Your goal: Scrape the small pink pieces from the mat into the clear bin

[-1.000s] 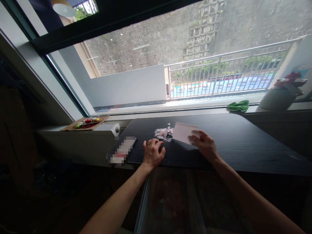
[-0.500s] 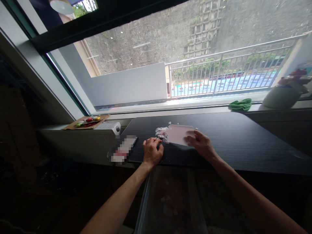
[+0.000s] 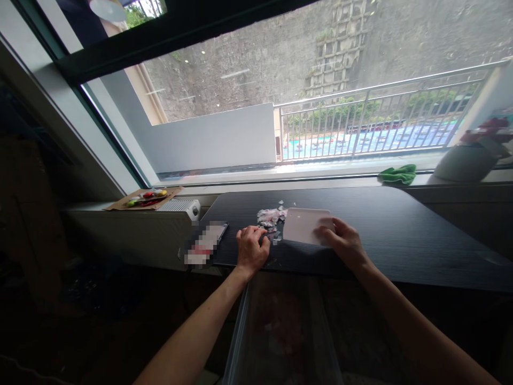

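My right hand (image 3: 348,243) grips the right end of a flat, pale pink plastic scraper (image 3: 304,225), which is tilted just over the dark tabletop (image 3: 401,235). Left of its edge lies a small heap of pale pink and white flakes (image 3: 270,216), with a few loose bits around it. My left hand (image 3: 251,248) rests at the front of the table, palm down, thumb apart and fingers bent beside the heap. Whether its fingertips touch the flakes is hard to tell. Below the table edge stands a clear plastic bin (image 3: 236,342) with dim pinkish contents.
A phone (image 3: 206,243), partly blurred out, sits at the table's left corner. Behind it are a radiator (image 3: 176,207) and cardboard (image 3: 120,199) bearing small colourful items. On the windowsill lie a green cloth (image 3: 397,174) and a white pot (image 3: 460,160).
My right hand has drawn the scraper a little to the right, away from the heap, uncovering more flakes. My left hand has stayed nearly in place.
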The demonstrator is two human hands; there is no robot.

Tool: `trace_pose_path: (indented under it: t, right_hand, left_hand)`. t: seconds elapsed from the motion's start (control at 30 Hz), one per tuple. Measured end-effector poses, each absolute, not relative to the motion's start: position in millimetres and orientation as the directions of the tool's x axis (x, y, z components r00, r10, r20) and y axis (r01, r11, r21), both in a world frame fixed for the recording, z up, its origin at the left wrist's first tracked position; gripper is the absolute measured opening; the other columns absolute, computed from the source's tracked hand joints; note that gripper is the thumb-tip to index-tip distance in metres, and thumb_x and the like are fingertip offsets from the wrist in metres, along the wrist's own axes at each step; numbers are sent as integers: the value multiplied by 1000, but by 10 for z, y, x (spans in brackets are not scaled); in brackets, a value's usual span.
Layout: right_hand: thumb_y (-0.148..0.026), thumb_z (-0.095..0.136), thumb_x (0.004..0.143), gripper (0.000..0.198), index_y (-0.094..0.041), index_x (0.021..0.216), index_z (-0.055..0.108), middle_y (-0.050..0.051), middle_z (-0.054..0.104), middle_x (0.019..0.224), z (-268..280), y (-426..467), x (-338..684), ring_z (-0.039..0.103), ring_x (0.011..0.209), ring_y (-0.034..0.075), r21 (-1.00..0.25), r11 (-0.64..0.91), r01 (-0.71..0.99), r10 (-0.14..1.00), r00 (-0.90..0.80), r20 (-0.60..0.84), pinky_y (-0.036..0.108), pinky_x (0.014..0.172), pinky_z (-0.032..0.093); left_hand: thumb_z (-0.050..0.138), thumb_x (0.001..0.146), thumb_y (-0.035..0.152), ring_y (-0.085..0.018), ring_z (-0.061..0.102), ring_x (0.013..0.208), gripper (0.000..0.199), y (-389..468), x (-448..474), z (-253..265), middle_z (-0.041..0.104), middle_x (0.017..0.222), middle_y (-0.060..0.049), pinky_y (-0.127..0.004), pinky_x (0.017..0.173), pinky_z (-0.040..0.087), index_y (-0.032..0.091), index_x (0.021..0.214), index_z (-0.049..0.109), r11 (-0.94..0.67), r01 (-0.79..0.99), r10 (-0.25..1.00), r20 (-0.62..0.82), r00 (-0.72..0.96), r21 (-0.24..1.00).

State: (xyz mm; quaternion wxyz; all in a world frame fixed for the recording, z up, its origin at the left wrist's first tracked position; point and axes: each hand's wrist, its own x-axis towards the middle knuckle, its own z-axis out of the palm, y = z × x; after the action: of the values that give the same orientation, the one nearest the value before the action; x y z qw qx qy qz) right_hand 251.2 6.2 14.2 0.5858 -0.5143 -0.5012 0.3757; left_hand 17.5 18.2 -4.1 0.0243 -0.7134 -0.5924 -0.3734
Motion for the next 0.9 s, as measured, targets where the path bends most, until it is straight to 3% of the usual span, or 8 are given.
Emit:
trace_pose_path:
  t: [0.13, 0.23, 0.43, 0.63, 0.9]
  right_hand:
    - [-43, 74, 65, 42, -19, 98, 65, 5, 73, 84, 116, 59, 2475, 69, 78, 21, -976, 218, -21, 962, 172, 211, 33, 68, 58]
    - [-42, 75, 64, 42, -18, 98, 65, 5, 73, 85, 126, 53, 2471, 69, 78, 22, -980, 199, 1, 975, 98, 198, 34, 68, 57]
    - [-40, 73, 63, 35, -17, 90, 66, 5, 71, 78, 190, 17, 2477, 67, 71, 21, -976, 211, 56, 959, 180, 218, 34, 62, 56]
    - [-38, 72, 64, 34, -17, 90, 66, 4, 72, 77, 173, 24, 2482, 66, 69, 20, -969, 235, 70, 961, 136, 243, 32, 60, 55]
    - [-38, 65, 64, 31, -17, 87, 65, 3, 68, 73, 202, 20, 2469, 63, 66, 19, -967, 216, 136, 925, 290, 247, 32, 61, 52]
  left_hand:
    - [52, 77, 17, -23, 57, 100, 20, 187, 170, -42, 64, 96, -5, -46, 102, 34, 22, 88, 68, -308, 859, 833, 552, 35, 409]
    - [53, 75, 16, -23, 57, 100, 20, 179, 174, -40, 63, 95, -5, -48, 102, 34, 22, 87, 69, -315, 860, 833, 551, 48, 401]
    - [56, 74, 18, -23, 55, 100, 18, 128, 190, -14, 61, 94, -4, -50, 107, 28, 24, 85, 70, -371, 861, 821, 555, 130, 347]
    - [57, 73, 18, -23, 55, 99, 16, 115, 191, -6, 62, 93, -4, -51, 107, 27, 23, 83, 69, -387, 858, 815, 561, 146, 339]
    - [57, 73, 18, -23, 56, 99, 15, 119, 189, -21, 62, 93, -4, -50, 107, 28, 23, 82, 68, -400, 855, 804, 574, 154, 330]
